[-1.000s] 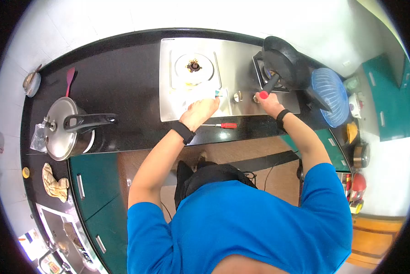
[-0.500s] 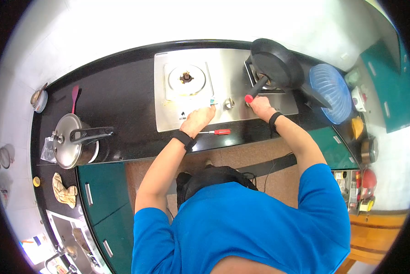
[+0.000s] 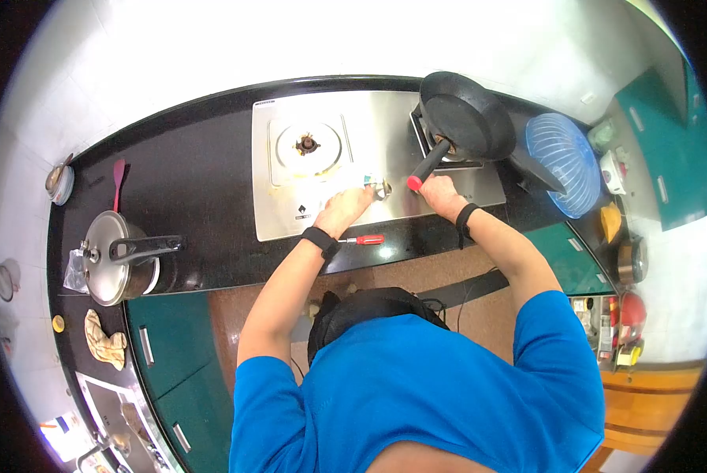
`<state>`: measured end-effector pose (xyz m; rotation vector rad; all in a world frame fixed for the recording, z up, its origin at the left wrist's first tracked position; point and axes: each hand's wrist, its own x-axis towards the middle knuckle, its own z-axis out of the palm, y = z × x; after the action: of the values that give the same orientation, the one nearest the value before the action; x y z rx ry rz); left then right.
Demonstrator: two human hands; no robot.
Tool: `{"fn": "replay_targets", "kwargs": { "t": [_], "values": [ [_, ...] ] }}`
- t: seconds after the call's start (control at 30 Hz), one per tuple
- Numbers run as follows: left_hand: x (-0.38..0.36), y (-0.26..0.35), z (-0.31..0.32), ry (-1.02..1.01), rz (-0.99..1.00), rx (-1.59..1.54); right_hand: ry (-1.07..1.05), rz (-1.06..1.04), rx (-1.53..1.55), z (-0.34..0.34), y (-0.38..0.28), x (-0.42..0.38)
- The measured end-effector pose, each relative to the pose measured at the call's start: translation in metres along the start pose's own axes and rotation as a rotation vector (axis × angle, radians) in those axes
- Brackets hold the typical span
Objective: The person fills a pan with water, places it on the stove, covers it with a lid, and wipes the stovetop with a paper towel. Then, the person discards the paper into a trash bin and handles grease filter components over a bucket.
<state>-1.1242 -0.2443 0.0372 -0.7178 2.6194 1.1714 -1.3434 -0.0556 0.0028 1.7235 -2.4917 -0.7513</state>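
My left hand (image 3: pixel 346 210) is closed over the steel gas stove (image 3: pixel 290 225), its fingertips beside a small greenish-white item (image 3: pixel 371 182) and a metal knob (image 3: pixel 383 190). Whether it grips the item is too small to tell. My right hand (image 3: pixel 442 195) is closed at the stove's front right, close to the red-tipped pan handle (image 3: pixel 426 168); what its fingers hold is hidden. The black pan (image 3: pixel 465 118) rests on the right burner. On the left side, the burner (image 3: pixel 308 144) is bare. A red-handled screwdriver (image 3: pixel 369 239) lies at the front edge.
A pressure cooker (image 3: pixel 107 256) and a pink spatula (image 3: pixel 117 183) are on the black counter at left. On the right stands a blue ribbed cover (image 3: pixel 562 164). A cloth (image 3: pixel 104 339) lies near the sink (image 3: pixel 117 410).
The view has shifted slightly, so the stove appears lower and further left. My left hand is now nearer to the metal knob. The pan stays on the right burner.
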Motion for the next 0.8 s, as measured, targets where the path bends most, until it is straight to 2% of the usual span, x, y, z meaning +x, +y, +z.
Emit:
{"fn": "replay_targets", "kwargs": {
  "t": [0.8],
  "values": [
    [-0.007,0.012,-0.012,-0.018,0.02,0.046,0.124,-0.048,0.103,0.019,0.008,0.001]
  ]
}}
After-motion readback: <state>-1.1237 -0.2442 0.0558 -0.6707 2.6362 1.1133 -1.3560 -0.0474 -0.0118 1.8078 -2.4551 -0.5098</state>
